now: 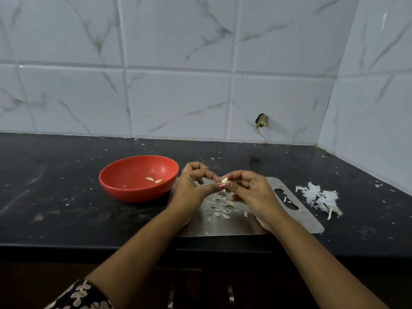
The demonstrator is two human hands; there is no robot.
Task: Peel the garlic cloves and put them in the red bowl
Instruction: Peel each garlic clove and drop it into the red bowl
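A small white garlic clove is pinched between the fingertips of my left hand and my right hand, held a little above the steel cutting board. Both thumbs and forefingers meet on it. To the left stands the red bowl on the black counter, with two peeled cloves lying inside. Bits of peel are scattered on the board under my hands.
A heap of white garlic skins with a stem lies on the counter right of the board. The dark counter is speckled with small flakes. Tiled walls close the back and right side; the counter's front edge runs below my wrists.
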